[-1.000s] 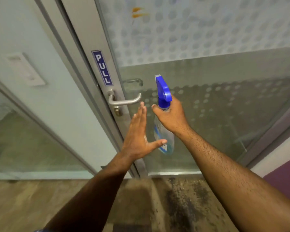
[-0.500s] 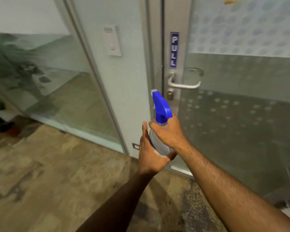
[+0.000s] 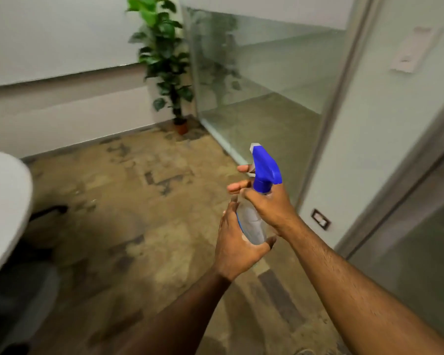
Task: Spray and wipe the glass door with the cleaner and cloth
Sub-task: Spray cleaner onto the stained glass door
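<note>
Spray bottle [image 3: 251, 224] upright: right hand [image 3: 272, 203] grips neck, left hand [image 3: 237, 242] seemingly cups base.

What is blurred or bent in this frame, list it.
Head view: the potted plant and the white plate on the wall are smeared by motion; the door frame bows from wide-angle distortion; the spray bottle and both hands stay fairly sharp.

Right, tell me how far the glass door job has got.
Nothing looks done: no spray or wipe marks show on the glass panel in view. In hand: the right hand grips the spray bottle at its neck below the blue trigger head, and the left hand holds its body. No cloth shows. Spraying and wiping both remain.
</note>
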`<state>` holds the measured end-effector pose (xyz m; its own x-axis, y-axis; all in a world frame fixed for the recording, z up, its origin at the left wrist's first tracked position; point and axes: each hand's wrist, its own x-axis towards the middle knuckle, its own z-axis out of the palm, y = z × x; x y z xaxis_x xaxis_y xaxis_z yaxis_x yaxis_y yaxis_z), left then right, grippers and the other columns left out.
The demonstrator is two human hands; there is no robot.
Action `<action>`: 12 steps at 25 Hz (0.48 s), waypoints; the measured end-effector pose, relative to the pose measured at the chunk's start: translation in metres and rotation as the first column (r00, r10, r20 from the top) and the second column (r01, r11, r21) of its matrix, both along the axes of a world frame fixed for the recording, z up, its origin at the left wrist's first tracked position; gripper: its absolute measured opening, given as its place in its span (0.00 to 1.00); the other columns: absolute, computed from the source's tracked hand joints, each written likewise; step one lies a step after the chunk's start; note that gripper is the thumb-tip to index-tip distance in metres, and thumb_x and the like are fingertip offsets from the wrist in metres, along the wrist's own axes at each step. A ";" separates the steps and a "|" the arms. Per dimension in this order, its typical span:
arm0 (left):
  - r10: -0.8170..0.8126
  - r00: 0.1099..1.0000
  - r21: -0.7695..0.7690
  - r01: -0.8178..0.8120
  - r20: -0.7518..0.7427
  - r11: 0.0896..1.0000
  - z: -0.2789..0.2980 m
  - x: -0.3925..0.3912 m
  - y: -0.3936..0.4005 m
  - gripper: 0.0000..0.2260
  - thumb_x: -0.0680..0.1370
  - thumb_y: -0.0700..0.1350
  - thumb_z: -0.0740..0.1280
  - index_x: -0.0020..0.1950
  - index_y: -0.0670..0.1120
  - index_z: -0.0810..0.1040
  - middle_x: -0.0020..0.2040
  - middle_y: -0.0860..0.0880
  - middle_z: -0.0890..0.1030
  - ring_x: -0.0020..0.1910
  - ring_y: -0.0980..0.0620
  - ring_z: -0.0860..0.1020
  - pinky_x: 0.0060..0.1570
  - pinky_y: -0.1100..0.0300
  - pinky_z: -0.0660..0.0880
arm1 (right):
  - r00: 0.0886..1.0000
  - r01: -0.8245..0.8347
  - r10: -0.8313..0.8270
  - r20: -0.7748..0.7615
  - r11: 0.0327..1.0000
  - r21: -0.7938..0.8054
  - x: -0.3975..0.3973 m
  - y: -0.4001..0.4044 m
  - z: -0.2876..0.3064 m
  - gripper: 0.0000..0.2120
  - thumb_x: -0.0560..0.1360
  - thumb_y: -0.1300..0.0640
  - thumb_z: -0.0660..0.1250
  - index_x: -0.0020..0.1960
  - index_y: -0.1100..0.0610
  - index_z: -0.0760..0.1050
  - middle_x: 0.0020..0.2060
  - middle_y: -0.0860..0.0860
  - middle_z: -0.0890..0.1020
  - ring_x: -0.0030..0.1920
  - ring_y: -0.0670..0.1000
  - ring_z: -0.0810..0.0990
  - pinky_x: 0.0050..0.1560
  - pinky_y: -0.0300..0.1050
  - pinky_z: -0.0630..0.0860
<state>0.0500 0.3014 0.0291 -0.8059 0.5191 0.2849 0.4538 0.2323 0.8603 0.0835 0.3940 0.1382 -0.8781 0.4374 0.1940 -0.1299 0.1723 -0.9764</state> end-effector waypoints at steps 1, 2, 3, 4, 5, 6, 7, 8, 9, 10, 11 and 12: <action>0.053 0.999 0.000 -0.053 0.004 0.999 -0.001 -0.007 -0.029 0.52 0.62 0.61 0.79 0.78 0.53 0.55 0.74 0.59 0.65 0.74 0.60 0.64 0.71 0.52 0.68 | 0.999 -0.040 0.040 0.007 0.999 0.012 -0.012 -0.025 -0.001 0.23 0.67 0.65 0.63 0.43 0.36 0.77 0.43 0.42 0.85 0.46 0.54 0.85 0.55 0.62 0.79; 0.103 0.995 -0.005 -0.103 0.008 0.995 -0.001 -0.014 -0.056 0.51 0.62 0.60 0.79 0.78 0.53 0.56 0.74 0.60 0.66 0.73 0.60 0.65 0.70 0.52 0.69 | 0.997 -0.082 0.081 0.012 0.996 0.023 -0.024 -0.050 -0.002 0.21 0.67 0.65 0.64 0.43 0.37 0.78 0.41 0.44 0.85 0.44 0.54 0.85 0.55 0.63 0.79; 0.147 0.989 -0.009 -0.147 0.016 0.989 -0.002 -0.020 -0.081 0.51 0.62 0.60 0.79 0.78 0.53 0.56 0.74 0.60 0.66 0.73 0.60 0.66 0.69 0.51 0.70 | 0.992 -0.124 0.124 0.020 0.992 0.029 -0.034 -0.074 -0.002 0.19 0.66 0.64 0.65 0.43 0.39 0.79 0.38 0.44 0.84 0.44 0.55 0.85 0.56 0.63 0.78; 0.191 0.981 -0.011 -0.190 0.028 0.982 -0.003 -0.026 -0.105 0.51 0.62 0.61 0.79 0.78 0.53 0.56 0.74 0.59 0.66 0.73 0.60 0.66 0.69 0.51 0.70 | 0.985 -0.170 0.169 0.026 0.985 0.033 -0.045 -0.097 -0.002 0.18 0.65 0.64 0.65 0.44 0.41 0.80 0.37 0.44 0.83 0.44 0.55 0.84 0.56 0.62 0.78; 0.231 0.972 -0.011 -0.230 0.036 0.973 -0.003 -0.031 -0.124 0.51 0.62 0.61 0.79 0.78 0.53 0.56 0.74 0.59 0.67 0.72 0.60 0.66 0.68 0.51 0.71 | 0.978 -0.209 0.208 0.030 0.977 0.038 -0.053 -0.117 -0.001 0.16 0.65 0.63 0.66 0.44 0.43 0.80 0.37 0.43 0.83 0.44 0.54 0.84 0.56 0.62 0.78; 0.271 0.962 -0.015 -0.271 0.039 0.963 -0.002 -0.035 -0.142 0.51 0.62 0.62 0.79 0.77 0.53 0.56 0.73 0.58 0.67 0.72 0.60 0.67 0.68 0.51 0.71 | 0.969 -0.244 0.243 0.032 0.969 0.046 -0.062 -0.133 0.000 0.16 0.65 0.63 0.66 0.45 0.44 0.79 0.37 0.44 0.83 0.44 0.54 0.84 0.56 0.61 0.78; 0.318 0.947 -0.019 -0.317 0.041 0.948 -0.001 -0.041 -0.161 0.51 0.62 0.62 0.79 0.77 0.53 0.57 0.73 0.58 0.68 0.72 0.59 0.67 0.68 0.51 0.71 | 0.958 -0.287 0.285 0.036 0.956 0.053 -0.072 -0.153 0.001 0.16 0.65 0.62 0.66 0.46 0.43 0.79 0.37 0.44 0.83 0.44 0.53 0.84 0.55 0.59 0.79; 0.355 0.934 -0.017 -0.355 0.042 0.935 -0.001 -0.047 -0.178 0.50 0.62 0.61 0.79 0.77 0.53 0.57 0.73 0.57 0.68 0.72 0.59 0.67 0.68 0.50 0.71 | 0.944 -0.330 0.328 0.041 0.942 0.060 -0.082 -0.171 0.002 0.17 0.66 0.62 0.67 0.47 0.42 0.79 0.37 0.45 0.83 0.43 0.53 0.85 0.54 0.58 0.79; 0.385 0.922 -0.011 -0.385 0.040 0.923 -0.002 -0.054 -0.195 0.50 0.63 0.60 0.80 0.78 0.52 0.56 0.73 0.56 0.67 0.73 0.58 0.66 0.69 0.49 0.70 | 0.930 -0.367 0.364 0.046 0.928 0.070 -0.092 -0.187 0.003 0.17 0.66 0.62 0.67 0.47 0.41 0.78 0.37 0.46 0.84 0.42 0.52 0.85 0.53 0.56 0.79; 0.417 0.909 -0.009 -0.417 0.031 0.909 -0.003 -0.061 -0.211 0.51 0.63 0.59 0.80 0.78 0.51 0.56 0.74 0.56 0.66 0.74 0.58 0.65 0.70 0.49 0.69 | 0.916 -0.402 0.399 0.050 0.912 0.077 -0.103 -0.203 0.003 0.17 0.66 0.61 0.67 0.47 0.40 0.78 0.39 0.45 0.84 0.43 0.51 0.85 0.54 0.55 0.79; 0.454 0.891 -0.018 -0.454 0.018 0.891 -0.004 -0.070 -0.226 0.51 0.64 0.59 0.80 0.79 0.51 0.55 0.75 0.55 0.65 0.74 0.58 0.64 0.70 0.48 0.68 | 0.900 -0.436 0.433 0.054 0.896 0.082 -0.115 -0.219 0.004 0.16 0.66 0.61 0.68 0.46 0.40 0.79 0.42 0.45 0.85 0.44 0.50 0.85 0.56 0.56 0.79; 0.492 0.871 -0.033 -0.491 0.005 0.870 -0.005 -0.079 -0.240 0.52 0.64 0.59 0.80 0.79 0.50 0.54 0.76 0.55 0.64 0.74 0.57 0.63 0.70 0.47 0.68 | 0.881 -0.472 0.469 0.056 0.878 0.082 -0.127 -0.233 0.002 0.15 0.67 0.60 0.69 0.44 0.39 0.79 0.45 0.45 0.85 0.46 0.50 0.85 0.57 0.57 0.78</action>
<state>-0.0286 0.0612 0.0238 -0.9626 0.0629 0.2635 0.2631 0.4482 0.8543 -0.0437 0.1606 0.1406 -0.9825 -0.0474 0.1802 -0.1860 0.1869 -0.9646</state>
